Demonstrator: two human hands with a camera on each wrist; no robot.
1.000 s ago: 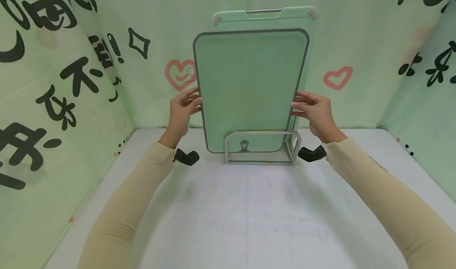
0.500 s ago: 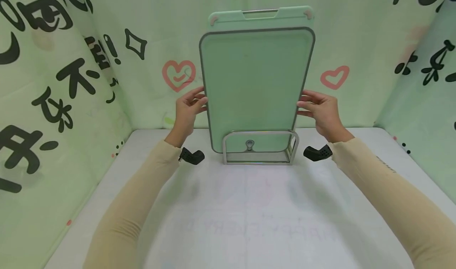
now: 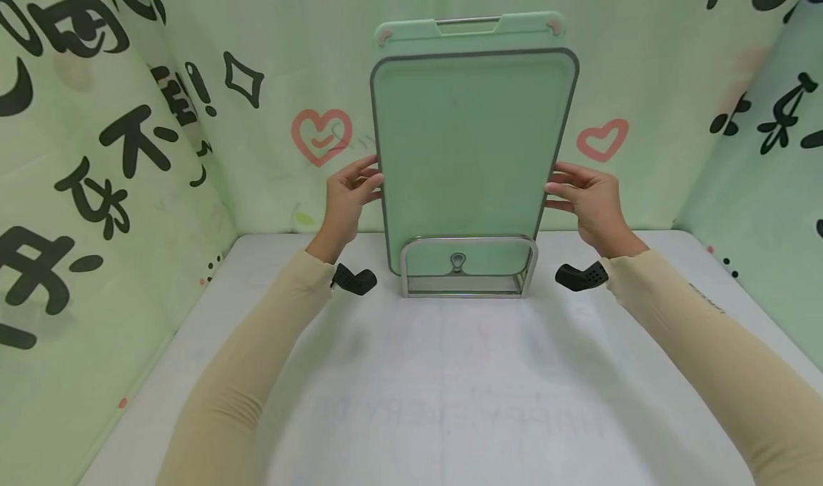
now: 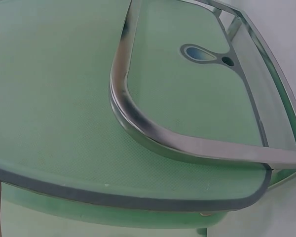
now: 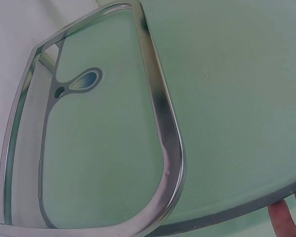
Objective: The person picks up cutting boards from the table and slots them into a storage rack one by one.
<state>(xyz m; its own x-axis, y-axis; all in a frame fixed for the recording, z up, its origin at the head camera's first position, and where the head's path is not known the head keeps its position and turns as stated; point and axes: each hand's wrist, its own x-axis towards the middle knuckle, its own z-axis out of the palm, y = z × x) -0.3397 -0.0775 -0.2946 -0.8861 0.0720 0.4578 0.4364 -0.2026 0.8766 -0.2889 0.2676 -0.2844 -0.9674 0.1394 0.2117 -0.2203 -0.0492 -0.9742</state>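
A green cutting board (image 3: 472, 143) with a grey rim stands upright in a silver metal rack (image 3: 466, 240), behind its front bar. Its teardrop hole (image 4: 200, 53) is at the bottom edge, low inside the rack. My left hand (image 3: 347, 199) pinches the board's left edge, thumb toward the front. On the opposite edge, my right hand (image 3: 590, 204) grips at about the same height. A little of each hand shows in the wrist views, with right fingers (image 5: 283, 219) at the board's rim. Parts of the fingers are hidden behind the board.
Directly behind stands a second, taller light-green board (image 3: 469, 32) with a handle slot on top. The rack rests on a white table (image 3: 444, 372) close to a printed green back curtain (image 3: 270, 164). Similar curtains flank both sides.
Both hands have shifted right with the grey-rimmed board, sliding it sideways relative to the rack and rear board. Its right edge now extends past the rear board's. The camera view has turned slightly.
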